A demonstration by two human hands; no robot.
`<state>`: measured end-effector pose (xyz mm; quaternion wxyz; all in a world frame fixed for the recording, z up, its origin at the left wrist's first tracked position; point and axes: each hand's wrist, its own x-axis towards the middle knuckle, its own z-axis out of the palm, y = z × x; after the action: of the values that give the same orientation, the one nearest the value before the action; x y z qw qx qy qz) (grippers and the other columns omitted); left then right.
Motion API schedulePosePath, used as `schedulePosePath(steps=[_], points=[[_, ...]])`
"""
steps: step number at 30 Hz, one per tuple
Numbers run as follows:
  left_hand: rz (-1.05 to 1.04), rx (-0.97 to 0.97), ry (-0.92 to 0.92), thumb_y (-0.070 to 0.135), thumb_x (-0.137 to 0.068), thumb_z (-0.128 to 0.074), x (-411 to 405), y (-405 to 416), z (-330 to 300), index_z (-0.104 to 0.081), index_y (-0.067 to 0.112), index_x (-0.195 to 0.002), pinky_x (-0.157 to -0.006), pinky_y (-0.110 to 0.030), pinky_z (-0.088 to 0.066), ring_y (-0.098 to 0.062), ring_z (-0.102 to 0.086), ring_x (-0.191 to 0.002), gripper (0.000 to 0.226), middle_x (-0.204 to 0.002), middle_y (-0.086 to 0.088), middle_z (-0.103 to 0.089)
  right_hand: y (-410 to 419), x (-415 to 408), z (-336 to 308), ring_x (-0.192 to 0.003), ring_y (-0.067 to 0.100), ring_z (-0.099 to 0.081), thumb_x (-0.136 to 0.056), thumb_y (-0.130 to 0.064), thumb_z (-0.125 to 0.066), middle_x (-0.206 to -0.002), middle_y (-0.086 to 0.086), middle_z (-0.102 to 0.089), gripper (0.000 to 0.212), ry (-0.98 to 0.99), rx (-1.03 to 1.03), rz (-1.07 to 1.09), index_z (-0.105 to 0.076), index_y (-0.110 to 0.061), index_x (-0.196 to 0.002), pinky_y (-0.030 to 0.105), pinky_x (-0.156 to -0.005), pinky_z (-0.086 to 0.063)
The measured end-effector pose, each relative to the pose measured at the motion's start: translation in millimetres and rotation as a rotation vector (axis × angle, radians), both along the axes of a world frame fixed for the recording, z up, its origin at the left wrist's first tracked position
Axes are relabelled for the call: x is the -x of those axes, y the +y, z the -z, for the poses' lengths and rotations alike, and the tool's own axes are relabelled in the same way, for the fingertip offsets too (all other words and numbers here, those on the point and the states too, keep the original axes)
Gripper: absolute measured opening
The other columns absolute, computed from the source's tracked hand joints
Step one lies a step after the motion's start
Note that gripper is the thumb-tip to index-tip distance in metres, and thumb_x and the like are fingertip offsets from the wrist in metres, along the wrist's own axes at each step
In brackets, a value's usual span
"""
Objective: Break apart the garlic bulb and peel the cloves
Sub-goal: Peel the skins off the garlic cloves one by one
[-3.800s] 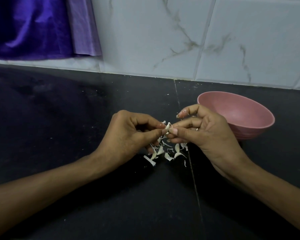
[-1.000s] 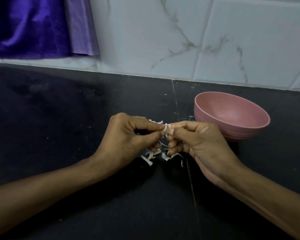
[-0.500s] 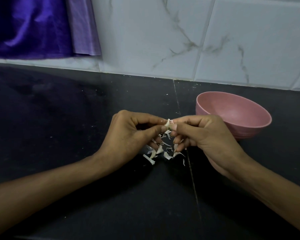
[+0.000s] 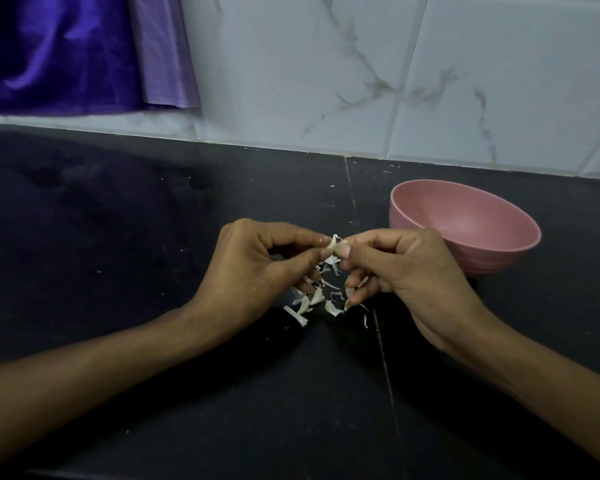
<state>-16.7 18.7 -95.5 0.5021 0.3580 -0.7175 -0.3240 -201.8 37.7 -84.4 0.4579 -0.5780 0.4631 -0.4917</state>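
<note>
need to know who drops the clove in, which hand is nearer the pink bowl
Right. The right hand sits just in front of the pink bowl, overlapping its near rim in view; the left hand is further left, across the garlic clove.

My view: a dark stone counter [image 4: 125, 237], split by a thin seam [image 4: 381, 341], meets a wall [image 4: 291, 64] of pale, grey-veined tiles. Purple cloth [image 4: 66, 53] hangs at far left above the counter's back edge. Light is dim and even.
</note>
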Motion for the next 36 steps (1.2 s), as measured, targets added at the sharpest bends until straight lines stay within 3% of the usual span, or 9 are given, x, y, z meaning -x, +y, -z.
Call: schedulePosePath(steps=[6, 13, 20, 28, 33, 36], points=[[0.040, -0.067, 0.046, 0.026, -0.073, -0.074, 0.7, 0.1, 0.5, -0.077, 0.013, -0.092, -0.061, -0.046, -0.061, -0.028, -0.072, -0.064, 0.023, -0.078, -0.010, -0.075, 0.4, -0.1, -1.8, -0.051, 0.017, -0.062, -0.086, -0.004, -0.071, -0.064, 0.006, -0.066, 0.010, 0.032, 0.062, 0.024, -0.076, -0.003, -0.078, 0.022, -0.048, -0.051], [0.127, -0.250, 0.156, -0.002, -0.079, -0.070, 3.2, -2.1, -6.1, -0.072, -0.004, -0.088, -0.048, -0.025, -0.055, -0.019, -0.067, -0.052, 0.010, -0.065, -0.013, -0.070, -0.3, 0.4, -0.6, -0.052, 0.018, -0.062, -0.084, -0.004, -0.072, -0.062, 0.005, -0.066, 0.009, 0.039, 0.080, 0.026, -0.077, -0.008, -0.077, 0.024, -0.049, -0.053], [0.204, -0.413, 0.244, 0.009, -0.073, -0.070, 1.6, -3.7, -8.9, -0.069, -0.002, -0.089, -0.045, -0.029, -0.055, -0.016, -0.061, -0.051, 0.019, -0.075, -0.015, -0.070, -1.0, 1.8, -1.0, -0.054, 0.016, -0.060, -0.085, -0.006, -0.072, -0.066, 0.005, -0.065, 0.007, -0.003, 0.051, 0.016, -0.076, -0.003, -0.080, 0.027, -0.048, -0.054], [0.186, -0.424, 0.234, 0.008, -0.077, -0.068, -0.6, -4.1, -9.1, -0.069, -0.001, -0.093, -0.046, -0.030, -0.056, -0.015, -0.061, -0.051, 0.018, -0.081, -0.016, -0.072, 0.5, 1.4, 0.3, -0.058, 0.019, -0.061, -0.090, -0.013, -0.066, -0.086, 0.015, -0.069, 0.011, 0.053, 0.087, -0.027, -0.077, -0.009, -0.094, 0.033, -0.050, -0.058], [0.193, -0.428, 0.224, 0.012, -0.074, -0.070, -0.6, -3.9, -8.9, -0.068, 0.000, -0.095, -0.046, -0.029, -0.055, -0.016, -0.060, -0.052, 0.024, -0.080, -0.016, -0.072, -1.0, 3.5, 0.0, -0.048, 0.016, -0.059, -0.076, -0.019, -0.080, -0.059, 0.003, -0.064, 0.020, 0.118, 0.116, 0.039, -0.068, -0.003, -0.079, 0.029, -0.043, -0.053], [0.193, -0.426, 0.223, 0.011, -0.074, -0.070, 0.9, -4.5, -9.6, -0.066, 0.001, -0.096, -0.045, -0.029, -0.055, -0.017, -0.060, -0.051, 0.023, -0.076, -0.013, -0.071, -1.6, 3.6, -0.9, -0.047, 0.016, -0.058, -0.078, -0.017, -0.078, -0.062, 0.001, -0.064, 0.020, 0.077, 0.101, 0.025, -0.062, -0.005, -0.079, 0.027, -0.040, -0.050]])
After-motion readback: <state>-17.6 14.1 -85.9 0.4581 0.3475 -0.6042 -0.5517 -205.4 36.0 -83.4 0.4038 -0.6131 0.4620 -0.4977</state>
